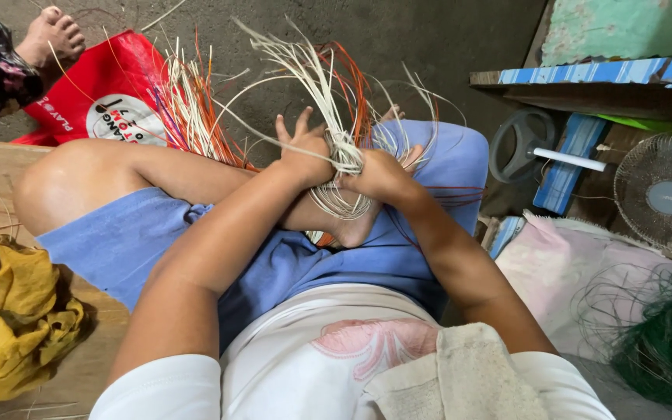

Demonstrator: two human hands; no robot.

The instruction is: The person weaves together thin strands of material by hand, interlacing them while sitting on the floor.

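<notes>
Head view, left hand: our left hand (303,152) rests against the pale strip bundle (341,152); the upper fingers (299,124) are spread and lifted, while the thumb side presses the strands.
Head view, right hand: our right hand (381,174) is curled shut around the bundle's gathered part, fingers pressed together.
Bundle: it sits between both hands, above our crossed legs; loose pale ends fan upward past the fingers, and a looped coil hangs just below them.
Orange strips (355,82): mixed in behind the bundle.
Surroundings: red bag (103,93) far left, yellow cloth (9,311) beside our thigh, fan (666,194) right.
</notes>
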